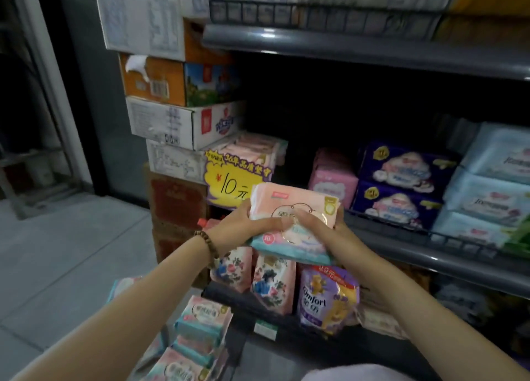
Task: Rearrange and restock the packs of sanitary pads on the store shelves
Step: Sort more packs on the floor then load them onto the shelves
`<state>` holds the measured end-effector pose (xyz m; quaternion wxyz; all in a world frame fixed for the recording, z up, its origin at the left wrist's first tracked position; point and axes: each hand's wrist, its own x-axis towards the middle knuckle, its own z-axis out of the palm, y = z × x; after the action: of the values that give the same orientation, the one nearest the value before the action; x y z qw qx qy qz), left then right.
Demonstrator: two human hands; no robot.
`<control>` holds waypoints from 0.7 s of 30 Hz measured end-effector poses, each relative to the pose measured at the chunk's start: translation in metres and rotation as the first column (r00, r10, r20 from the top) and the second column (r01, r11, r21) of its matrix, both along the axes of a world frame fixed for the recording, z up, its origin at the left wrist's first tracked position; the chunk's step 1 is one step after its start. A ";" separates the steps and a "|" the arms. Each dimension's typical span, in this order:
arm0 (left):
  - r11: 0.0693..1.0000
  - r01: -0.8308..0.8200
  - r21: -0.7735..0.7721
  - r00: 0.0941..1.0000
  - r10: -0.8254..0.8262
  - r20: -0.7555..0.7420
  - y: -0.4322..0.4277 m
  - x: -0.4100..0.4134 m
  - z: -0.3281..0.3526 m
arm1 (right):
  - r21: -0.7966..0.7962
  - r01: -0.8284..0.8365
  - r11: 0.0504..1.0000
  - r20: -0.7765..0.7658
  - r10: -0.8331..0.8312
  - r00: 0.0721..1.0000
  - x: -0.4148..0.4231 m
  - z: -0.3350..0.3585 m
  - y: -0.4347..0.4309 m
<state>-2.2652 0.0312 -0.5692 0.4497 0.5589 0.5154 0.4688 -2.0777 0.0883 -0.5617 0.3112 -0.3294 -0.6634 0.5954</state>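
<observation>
Spare packs (200, 320) wait lower left, nearest me. Left hand (243, 223) and right hand (322, 223) both clamp pink pad stack (289, 204) at frame centre, squared flat. I reckon it's bound for dark gap beside price tag (233, 180) on shelf (401, 247).

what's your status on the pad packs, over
Left hand and right hand both gripping a pink pack stacked on a teal-edged pack. Held before the middle shelf, not yet placed. Yellow price sign just left of them.
</observation>
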 end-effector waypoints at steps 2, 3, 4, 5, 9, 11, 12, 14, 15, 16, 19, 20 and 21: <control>0.999 -0.042 0.020 0.999 0.041 0.030 0.003 -0.002 0.008 | -0.003 -0.060 0.998 0.038 0.061 0.997 0.005 0.017 0.011; 0.999 -0.047 0.023 0.998 0.046 0.036 0.004 -0.003 0.012 | -0.019 -0.093 0.995 0.047 0.094 0.994 0.008 0.025 0.018; 0.998 -0.051 0.027 0.998 0.050 0.027 0.007 -0.006 0.014 | -0.032 -0.125 0.992 0.050 0.126 0.991 0.011 0.034 0.024; 0.998 -0.059 0.031 0.998 0.059 0.017 0.009 -0.008 0.019 | -0.023 -0.156 0.987 0.060 0.158 0.986 0.014 0.042 0.032; 0.997 -0.042 0.068 0.998 0.045 -0.050 0.029 -0.025 0.038 | 0.115 -0.327 0.938 0.369 0.265 0.891 0.015 0.086 0.060; 0.996 -0.035 0.078 0.995 0.042 -0.096 0.043 -0.030 0.048 | 0.120 -0.391 0.912 0.505 0.283 0.815 0.007 0.105 0.072; 0.995 -0.043 0.086 0.992 0.052 -0.112 0.052 -0.032 0.052 | 0.118 -0.413 0.903 0.551 0.287 0.784 0.000 0.110 0.079; 0.994 -0.050 0.099 0.991 0.062 -0.122 0.070 -0.037 0.059 | 0.093 -0.455 0.885 0.614 0.309 0.726 -0.014 0.117 0.094; 0.994 -0.055 0.097 0.990 0.067 -0.125 0.078 -0.040 0.063 | 0.073 -0.471 0.879 0.631 0.325 0.704 -0.021 0.118 0.104; 0.994 -0.050 0.095 0.989 0.063 -0.137 0.089 -0.044 0.065 | 0.059 -0.471 0.880 0.641 0.328 0.694 -0.027 0.117 0.115; 0.996 -0.041 0.079 0.986 0.053 -0.158 0.121 -0.062 0.072 | 0.062 -0.454 0.889 0.636 0.316 0.704 -0.046 0.118 0.148; 0.996 -0.038 0.080 0.985 0.051 -0.165 0.133 -0.070 0.073 | 0.069 -0.473 0.878 0.628 0.330 0.705 -0.053 0.119 0.158; 0.996 -0.032 0.089 0.983 0.047 -0.177 0.145 -0.077 0.074 | 0.070 -0.493 0.867 0.629 0.345 0.697 -0.060 0.119 0.169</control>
<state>-2.3420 0.1766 -0.4955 0.3677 0.6071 0.5441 0.4474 -2.1373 0.2578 -0.4425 -0.0222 -0.2997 -0.8493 0.4339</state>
